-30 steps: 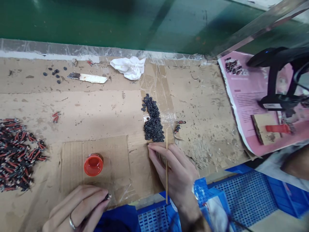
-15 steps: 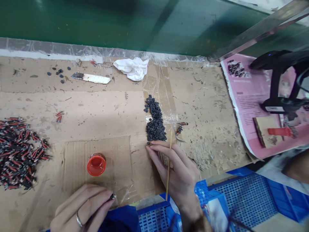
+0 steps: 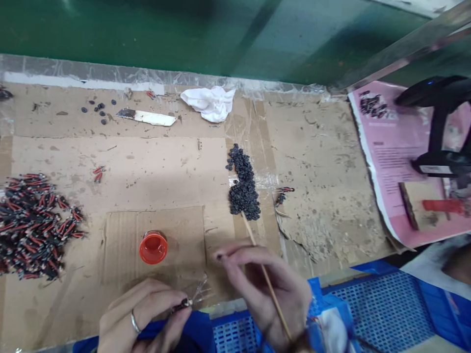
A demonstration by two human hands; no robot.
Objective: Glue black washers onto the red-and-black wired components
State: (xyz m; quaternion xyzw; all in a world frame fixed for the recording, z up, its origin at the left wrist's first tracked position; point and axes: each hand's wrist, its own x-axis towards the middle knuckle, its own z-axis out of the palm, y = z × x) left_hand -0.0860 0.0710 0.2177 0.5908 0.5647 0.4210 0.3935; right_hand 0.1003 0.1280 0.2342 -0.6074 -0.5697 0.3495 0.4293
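Observation:
My left hand [image 3: 147, 314], with a ring on one finger, pinches a small dark part with a pale metal end [image 3: 181, 306] near the table's front edge. To its right, my right hand [image 3: 268, 289] holds a small black disc [image 3: 220, 257] between thumb and forefinger, while a thin wooden stick [image 3: 270, 284] lies across the same hand. The stick's far tip meets the pile of small black discs [image 3: 245, 191]. A red cup [image 3: 153, 247] sits on a cardboard piece beyond my left hand.
At left lies a heap of red-and-black wired parts [image 3: 35, 225]. A knife with a white-wrapped handle [image 3: 154, 118] and a white cloth [image 3: 209, 103] lie at the back. On the right are a pink sheet [image 3: 390, 162], a black stand [image 3: 437, 122] and part of another person [image 3: 458, 262].
My right hand has drawn back from the disc pile toward my left hand, carrying a disc; the stick has tilted with it. My left hand shows more of its part. The view has shifted slightly.

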